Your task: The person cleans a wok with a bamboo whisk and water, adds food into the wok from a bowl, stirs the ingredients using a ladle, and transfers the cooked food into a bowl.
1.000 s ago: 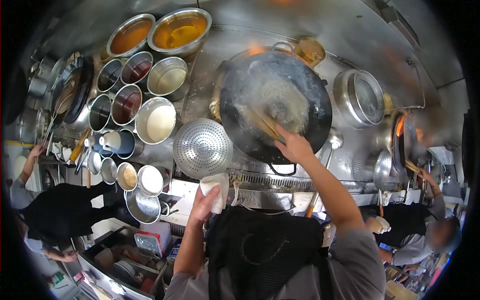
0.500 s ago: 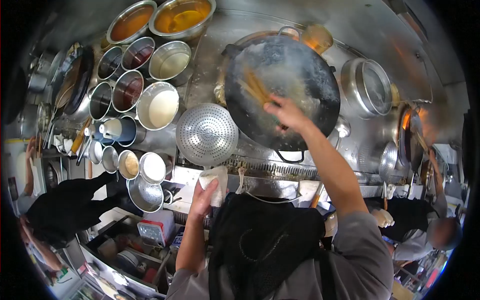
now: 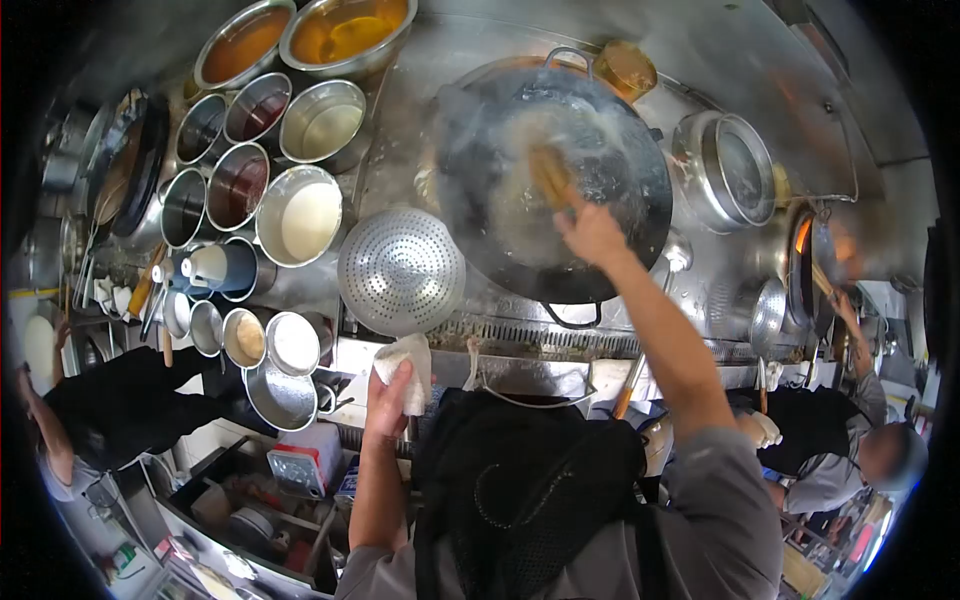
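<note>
Fingers of the right hand (image 3: 595,238) wrap a blurred bamboo brush (image 3: 552,178); the steaming black wok (image 3: 612,172) spreads beneath and ahead of them. Judged hazards: overreach could burn knuckles; brisk strokes could splash. The left hand (image 3: 388,397) grips a cloth (image 3: 417,368), perforated strainer (image 3: 402,272) just ahead of its fingers; loose folds could catch the rim.

I see two steel bowls (image 3: 350,72) of amber liquid at back left, smaller steel pots (image 3: 322,97) of sauces just in front. Right side I get a ladle (image 3: 680,252), stacked steel pans (image 3: 696,165), a brownish tin (image 3: 627,70) farther back. Lower left, a red-edged container (image 3: 300,472).
</note>
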The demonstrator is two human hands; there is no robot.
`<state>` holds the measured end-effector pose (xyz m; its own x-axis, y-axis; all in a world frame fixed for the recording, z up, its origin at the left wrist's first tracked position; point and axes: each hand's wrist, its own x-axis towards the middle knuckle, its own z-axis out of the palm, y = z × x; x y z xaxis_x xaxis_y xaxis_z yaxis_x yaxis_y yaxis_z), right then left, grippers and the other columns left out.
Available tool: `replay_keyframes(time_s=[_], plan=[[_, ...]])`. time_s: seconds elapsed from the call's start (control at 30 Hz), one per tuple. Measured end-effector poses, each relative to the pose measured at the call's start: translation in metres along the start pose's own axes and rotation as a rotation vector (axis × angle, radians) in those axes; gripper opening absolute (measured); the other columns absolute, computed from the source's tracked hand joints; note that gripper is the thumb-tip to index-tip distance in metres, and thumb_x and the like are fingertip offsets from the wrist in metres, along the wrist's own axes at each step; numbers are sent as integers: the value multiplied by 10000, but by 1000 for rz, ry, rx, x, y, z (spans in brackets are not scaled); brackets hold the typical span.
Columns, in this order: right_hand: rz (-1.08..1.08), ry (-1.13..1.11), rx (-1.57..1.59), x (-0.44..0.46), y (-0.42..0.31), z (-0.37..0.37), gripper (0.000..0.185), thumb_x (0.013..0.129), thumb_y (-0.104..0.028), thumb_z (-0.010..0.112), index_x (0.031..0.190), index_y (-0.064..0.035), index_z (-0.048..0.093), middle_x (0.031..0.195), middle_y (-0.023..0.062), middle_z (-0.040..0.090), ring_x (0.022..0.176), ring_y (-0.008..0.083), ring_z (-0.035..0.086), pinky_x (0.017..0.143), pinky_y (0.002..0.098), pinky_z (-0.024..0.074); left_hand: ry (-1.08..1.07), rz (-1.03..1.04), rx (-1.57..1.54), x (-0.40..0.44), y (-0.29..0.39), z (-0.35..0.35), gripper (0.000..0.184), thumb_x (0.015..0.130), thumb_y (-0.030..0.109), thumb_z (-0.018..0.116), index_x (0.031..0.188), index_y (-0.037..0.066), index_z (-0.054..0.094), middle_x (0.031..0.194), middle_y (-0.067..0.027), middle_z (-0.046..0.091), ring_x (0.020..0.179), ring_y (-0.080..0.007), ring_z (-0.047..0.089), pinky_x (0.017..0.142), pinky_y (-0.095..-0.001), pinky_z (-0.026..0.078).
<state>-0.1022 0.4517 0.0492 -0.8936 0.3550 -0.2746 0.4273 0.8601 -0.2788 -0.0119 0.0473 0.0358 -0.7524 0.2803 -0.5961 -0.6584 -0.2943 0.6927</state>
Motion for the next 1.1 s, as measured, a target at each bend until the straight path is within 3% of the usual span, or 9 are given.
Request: replay_keyframes(time_s=[0.23, 0.4, 0.6, 0.7, 0.73, 0.77, 0.83, 0.9, 1.1], plan=[[67, -265, -472, -51, 69, -56, 744, 916, -418, 615, 1547, -252, 259, 1083, 292, 629, 954, 412, 674, 818, 508, 548, -14, -46, -47, -11, 8, -16, 472, 953, 220, 643, 1333, 17, 450, 1131, -128, 626, 907, -228, 659, 734, -377, 588], [218, -259, 759, 34, 4, -43, 579, 924, -314, 661, 1451, -158, 477, 919, 130, 680, 441, 182, 562, 361, 313, 438, 39, 42, -36, -14, 20, -4, 458, 957, 191, 642, 1345, 22, 466, 1181, -113, 621, 971, -192, 644, 793, -334, 561], [297, -419, 857, -34, -56, -35, 619, 929, -381, 649, 1477, -176, 448, 880, 103, 663, 559, 200, 608, 501, 334, 507, -124, -3, -1, 2, 13, 15, 420, 970, 157, 619, 1341, 12, 485, 1232, -92, 614, 1064, -170, 619, 884, -321, 519], [-215, -474, 223, -86, 12, -24, 685, 890, -458, 643, 1464, -139, 451, 1121, 246, 635, 882, 311, 681, 775, 385, 555, -155, -5, 16, 4, 10, 13, 424, 969, 162, 621, 1343, 15, 485, 1234, -90, 613, 1069, -171, 616, 891, -323, 515], [-19, -606, 138, -115, -4, -78, 644, 900, -439, 630, 1451, -148, 469, 1160, 263, 636, 998, 360, 662, 828, 438, 551, -153, -17, 19, 3, 10, 9, 424, 969, 162, 621, 1343, 15, 485, 1234, -90, 613, 1069, -171, 616, 891, -323, 515], [-233, -480, 13, -119, 56, -66, 646, 911, -393, 610, 1482, -166, 411, 1152, 266, 644, 1014, 384, 660, 870, 482, 538, -123, -24, 18, 1, 11, 5, 426, 968, 172, 626, 1339, 16, 488, 1223, -86, 617, 1057, -167, 617, 883, -318, 516], [97, -526, -486, -110, 47, -124, 675, 915, -352, 592, 1515, -193, 326, 1144, 252, 656, 1021, 405, 657, 866, 498, 534, -85, -32, 10, -1, 10, -4, 428, 967, 182, 631, 1336, 17, 491, 1211, -83, 620, 1045, -163, 619, 875, -314, 516], [224, -200, -454, -63, 83, -107, 710, 903, -352, 595, 1523, -211, 278, 1115, 243, 670, 1004, 422, 658, 876, 513, 525, -38, 0, 26, -2, 7, -19, 446, 977, 212, 614, 1361, 32, 476, 1212, -90, 621, 1030, -195, 631, 843, -334, 537], [141, -107, 68, 2, -23, -13, 660, 914, -397, 592, 1496, -202, 350, 1087, 277, 662, 1028, 428, 643, 901, 516, 503, 31, 27, 22, -3, 7, -21, 424, 982, 208, 607, 1349, 30, 491, 1207, -88, 625, 1039, -184, 626, 862, -330, 524]])
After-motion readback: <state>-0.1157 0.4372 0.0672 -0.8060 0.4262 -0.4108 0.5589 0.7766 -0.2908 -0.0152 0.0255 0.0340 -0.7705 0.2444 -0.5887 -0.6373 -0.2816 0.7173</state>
